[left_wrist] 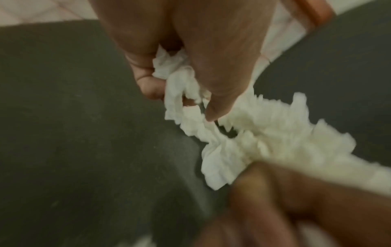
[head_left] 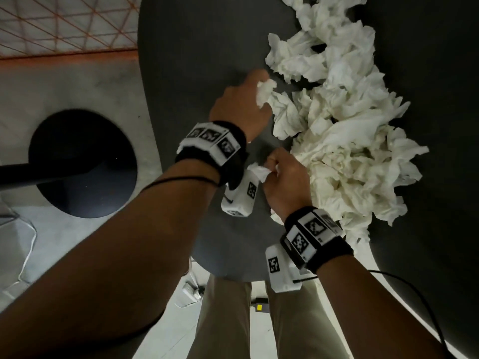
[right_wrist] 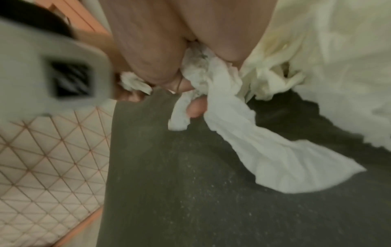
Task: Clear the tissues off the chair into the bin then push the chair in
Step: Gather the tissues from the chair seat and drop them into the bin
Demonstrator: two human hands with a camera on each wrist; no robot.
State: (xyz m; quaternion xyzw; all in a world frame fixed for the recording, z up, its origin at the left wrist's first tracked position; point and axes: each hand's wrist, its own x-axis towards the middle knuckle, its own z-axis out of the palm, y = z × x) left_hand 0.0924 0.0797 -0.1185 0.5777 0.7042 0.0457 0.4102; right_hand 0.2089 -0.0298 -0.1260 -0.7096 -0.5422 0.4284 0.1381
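Note:
A big pile of crumpled white tissues point(head_left: 344, 141) covers the right side of the dark grey chair seat point(head_left: 197, 60). My left hand point(head_left: 243, 104) is at the pile's left edge, its fingers curled round a crumpled tissue point(head_left: 265, 90). The left wrist view shows that tissue point(left_wrist: 182, 93) pinched under the thumb. Nearer me, my right hand point(head_left: 282, 174) grips another tissue point(head_left: 259, 171) at the pile's near-left edge. In the right wrist view this tissue point(right_wrist: 243, 133) trails from the curled fingers point(right_wrist: 195, 108) down onto the seat point(right_wrist: 190, 192).
An orange-framed wire mesh surface point(head_left: 64, 22) lies beyond the seat's left edge at the top left. A black round base with a pole point(head_left: 83, 161) stands on the pale floor at the left. Cables and a small box point(head_left: 260, 307) lie on the floor by my legs.

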